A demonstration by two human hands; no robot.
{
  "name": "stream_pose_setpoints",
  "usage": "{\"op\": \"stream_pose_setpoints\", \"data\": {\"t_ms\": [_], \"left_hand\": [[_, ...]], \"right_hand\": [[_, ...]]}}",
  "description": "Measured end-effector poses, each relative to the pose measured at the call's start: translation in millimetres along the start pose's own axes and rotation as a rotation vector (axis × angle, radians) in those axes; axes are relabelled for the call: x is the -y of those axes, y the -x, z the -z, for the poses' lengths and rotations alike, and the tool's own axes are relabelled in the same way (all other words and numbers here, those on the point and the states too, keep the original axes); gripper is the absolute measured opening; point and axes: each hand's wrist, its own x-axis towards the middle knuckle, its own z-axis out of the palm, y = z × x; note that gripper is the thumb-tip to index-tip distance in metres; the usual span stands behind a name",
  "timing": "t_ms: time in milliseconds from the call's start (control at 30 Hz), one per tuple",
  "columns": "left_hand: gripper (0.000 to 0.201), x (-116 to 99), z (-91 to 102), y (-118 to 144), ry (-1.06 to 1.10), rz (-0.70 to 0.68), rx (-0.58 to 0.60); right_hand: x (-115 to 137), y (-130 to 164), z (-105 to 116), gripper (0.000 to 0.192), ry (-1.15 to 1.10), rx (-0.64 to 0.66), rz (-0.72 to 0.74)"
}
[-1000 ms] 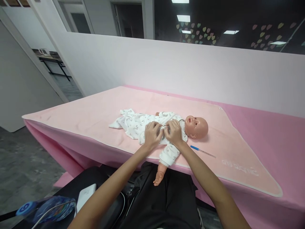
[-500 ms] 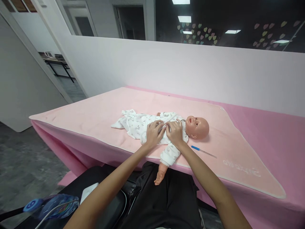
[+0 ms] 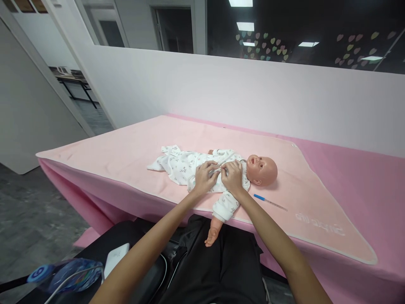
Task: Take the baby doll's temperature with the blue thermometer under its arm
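A baby doll [image 3: 262,170] lies on its back with its head to the right, dressed in a white patterned baby outfit [image 3: 179,166]. Over the doll's chest, my left hand [image 3: 205,175] and my right hand [image 3: 233,175] are close together with fingers bent. Both pinch the outfit's front, where a narrow white strip, seemingly a cloth tie, shows between the fingertips. The fingers partly cover it. The doll's near arm [image 3: 214,231] sticks out over the table edge towards my lap. Beside the doll lies a thermometer-like thin stick with a blue end [image 3: 260,197].
A pale pink blanket [image 3: 126,143] covers much of the table over a darker pink cloth [image 3: 354,177]. A white wall [image 3: 221,93] stands behind. At my lower left are a plastic bottle [image 3: 74,276] and a white box-like device [image 3: 116,256] with a cable.
Both hands stay at the doll's chest with slight finger movement. The view has shifted slightly; the doll and the blue-ended stick lie as before.
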Motion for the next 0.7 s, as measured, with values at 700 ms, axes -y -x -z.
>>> {"op": "stream_pose_setpoints", "data": {"t_ms": [700], "left_hand": [[0.019, -3.9, -0.8, 2.4, -0.065, 0.022, -0.065]], "right_hand": [[0.5, -1.6, 2.2, 0.014, -0.093, -0.011, -0.002]]}}
